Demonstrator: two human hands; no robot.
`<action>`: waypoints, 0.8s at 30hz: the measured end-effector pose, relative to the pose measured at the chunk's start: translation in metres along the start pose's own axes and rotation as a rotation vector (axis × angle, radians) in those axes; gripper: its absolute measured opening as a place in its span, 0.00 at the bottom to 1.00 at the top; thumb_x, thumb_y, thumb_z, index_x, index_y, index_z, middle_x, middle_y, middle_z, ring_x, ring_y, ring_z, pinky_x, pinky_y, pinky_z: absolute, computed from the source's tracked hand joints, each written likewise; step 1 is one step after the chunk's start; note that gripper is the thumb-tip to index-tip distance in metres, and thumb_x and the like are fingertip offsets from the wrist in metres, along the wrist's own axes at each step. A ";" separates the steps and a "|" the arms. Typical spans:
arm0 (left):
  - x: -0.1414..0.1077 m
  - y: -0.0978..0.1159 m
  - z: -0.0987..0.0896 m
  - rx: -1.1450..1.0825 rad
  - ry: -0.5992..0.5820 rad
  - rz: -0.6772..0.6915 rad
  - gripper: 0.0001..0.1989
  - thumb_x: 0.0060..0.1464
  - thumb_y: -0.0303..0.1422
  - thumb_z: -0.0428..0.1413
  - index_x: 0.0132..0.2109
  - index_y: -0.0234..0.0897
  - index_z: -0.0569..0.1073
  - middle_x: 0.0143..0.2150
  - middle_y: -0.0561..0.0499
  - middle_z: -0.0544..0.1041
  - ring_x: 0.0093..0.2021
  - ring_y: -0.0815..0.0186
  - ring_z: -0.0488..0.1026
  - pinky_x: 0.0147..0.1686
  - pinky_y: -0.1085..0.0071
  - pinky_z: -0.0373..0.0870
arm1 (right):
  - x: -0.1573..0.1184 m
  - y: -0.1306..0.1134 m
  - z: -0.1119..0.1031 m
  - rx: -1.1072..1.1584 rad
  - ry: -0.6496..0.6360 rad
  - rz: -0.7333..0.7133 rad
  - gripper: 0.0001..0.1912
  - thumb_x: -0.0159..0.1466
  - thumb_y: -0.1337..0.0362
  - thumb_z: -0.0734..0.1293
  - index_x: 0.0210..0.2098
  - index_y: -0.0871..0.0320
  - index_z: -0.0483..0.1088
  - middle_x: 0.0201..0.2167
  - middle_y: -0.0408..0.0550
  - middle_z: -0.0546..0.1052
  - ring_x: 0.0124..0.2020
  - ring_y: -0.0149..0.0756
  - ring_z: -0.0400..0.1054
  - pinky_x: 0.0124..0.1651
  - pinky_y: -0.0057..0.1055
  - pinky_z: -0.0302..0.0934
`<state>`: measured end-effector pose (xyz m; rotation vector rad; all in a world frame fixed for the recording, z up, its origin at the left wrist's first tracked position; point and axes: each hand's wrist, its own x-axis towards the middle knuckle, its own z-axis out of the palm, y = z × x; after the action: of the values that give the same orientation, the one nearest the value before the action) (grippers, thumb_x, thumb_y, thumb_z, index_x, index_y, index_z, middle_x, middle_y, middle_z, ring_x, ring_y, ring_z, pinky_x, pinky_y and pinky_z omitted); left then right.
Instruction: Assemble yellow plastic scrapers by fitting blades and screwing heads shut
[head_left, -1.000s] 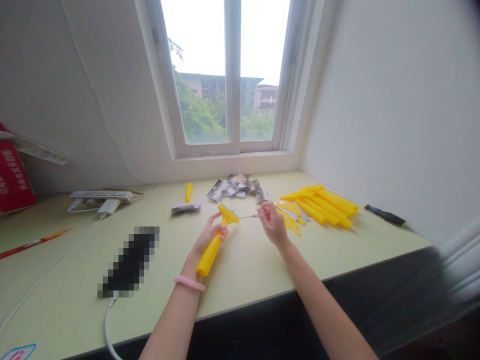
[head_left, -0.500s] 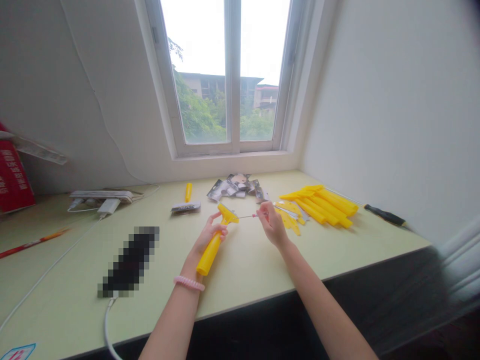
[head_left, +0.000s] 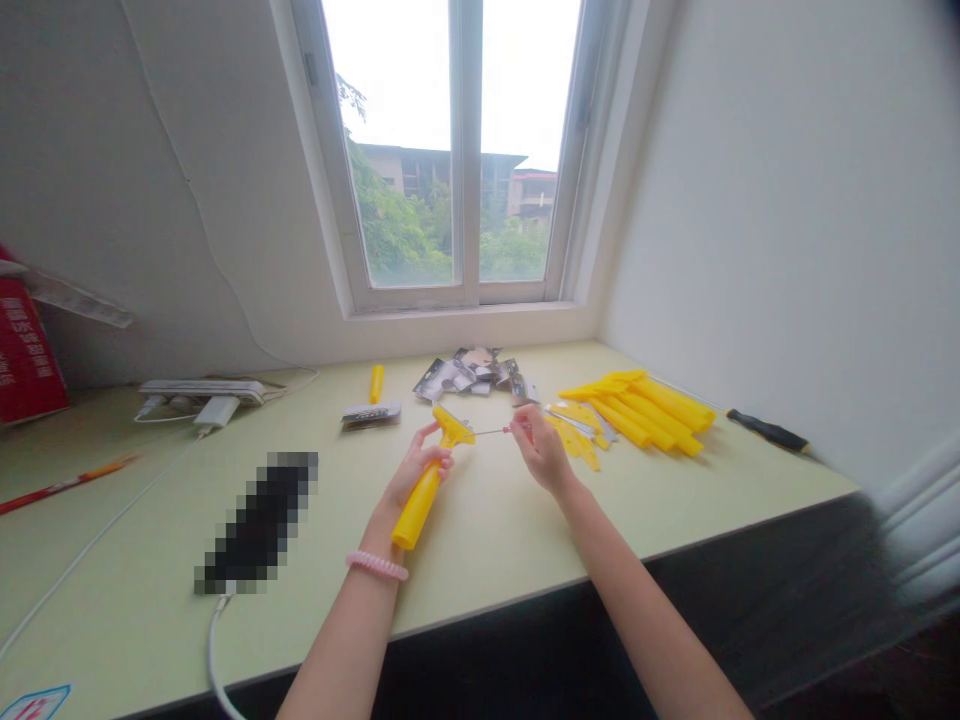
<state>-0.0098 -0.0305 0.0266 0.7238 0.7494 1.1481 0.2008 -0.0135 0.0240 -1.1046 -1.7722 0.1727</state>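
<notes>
Wrapped round a yellow scraper (head_left: 421, 508) near its head is my left hand (head_left: 411, 474); the handle slants down toward my wrist. My right hand (head_left: 538, 445) is closed on a small screwdriver (head_left: 491, 432) with a thin metal shaft and a reddish handle, mostly hidden by the fingers. The shaft points left, its tip at the scraper's head. Just behind my right hand lie flat yellow pieces (head_left: 581, 424), and to their right a pile of yellow handles (head_left: 652, 410).
Packaged items (head_left: 476, 372) lie below the window. Left of them are another yellow handle (head_left: 376, 384) and a packet (head_left: 371, 415). A black-handled tool (head_left: 769, 431) rests far right. A power strip (head_left: 202, 392), a pixelated dark object (head_left: 259, 525) and cables occupy the left.
Both hands and the scraper have shifted very slightly left. The grips look the same, and the screwdriver still points at the scraper's head.
</notes>
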 end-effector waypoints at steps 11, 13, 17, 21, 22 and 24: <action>-0.002 0.001 0.001 0.001 -0.013 -0.003 0.31 0.42 0.19 0.54 0.53 0.43 0.55 0.29 0.53 0.66 0.20 0.79 0.63 0.18 0.85 0.57 | -0.001 -0.001 0.000 0.038 0.033 0.004 0.07 0.62 0.60 0.58 0.30 0.56 0.59 0.24 0.43 0.72 0.24 0.31 0.66 0.27 0.25 0.56; -0.001 0.001 0.001 -0.006 -0.012 -0.007 0.31 0.42 0.19 0.54 0.53 0.43 0.55 0.29 0.54 0.66 0.20 0.79 0.63 0.18 0.85 0.57 | 0.000 -0.001 0.000 0.045 0.032 0.005 0.07 0.63 0.60 0.58 0.30 0.56 0.59 0.24 0.43 0.72 0.24 0.31 0.66 0.27 0.25 0.57; -0.001 0.000 0.000 -0.009 -0.006 -0.009 0.31 0.43 0.19 0.54 0.53 0.44 0.55 0.29 0.54 0.65 0.20 0.79 0.63 0.18 0.85 0.57 | 0.000 -0.002 0.000 0.067 0.022 0.005 0.07 0.62 0.60 0.58 0.30 0.56 0.60 0.24 0.43 0.73 0.24 0.31 0.67 0.27 0.25 0.57; -0.001 0.000 0.000 -0.006 -0.003 -0.011 0.30 0.43 0.18 0.54 0.53 0.43 0.55 0.29 0.54 0.65 0.20 0.79 0.63 0.18 0.85 0.57 | -0.001 -0.004 0.000 0.085 0.028 0.012 0.07 0.62 0.59 0.59 0.30 0.56 0.61 0.25 0.44 0.74 0.24 0.31 0.67 0.27 0.25 0.58; -0.001 0.000 0.000 -0.009 -0.002 -0.009 0.30 0.43 0.18 0.54 0.53 0.43 0.56 0.29 0.54 0.65 0.20 0.79 0.63 0.18 0.85 0.57 | -0.001 -0.005 0.000 0.088 0.027 0.018 0.08 0.62 0.59 0.59 0.30 0.56 0.61 0.25 0.44 0.75 0.24 0.31 0.67 0.27 0.25 0.58; -0.001 0.001 0.000 -0.027 0.003 0.000 0.31 0.43 0.18 0.54 0.53 0.43 0.56 0.29 0.54 0.65 0.20 0.79 0.63 0.18 0.85 0.58 | 0.000 -0.006 0.000 0.102 0.024 0.033 0.08 0.62 0.59 0.59 0.31 0.56 0.62 0.25 0.44 0.74 0.24 0.31 0.67 0.27 0.25 0.58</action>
<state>-0.0102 -0.0311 0.0277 0.6995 0.7346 1.1571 0.1969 -0.0170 0.0269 -1.0592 -1.7058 0.2657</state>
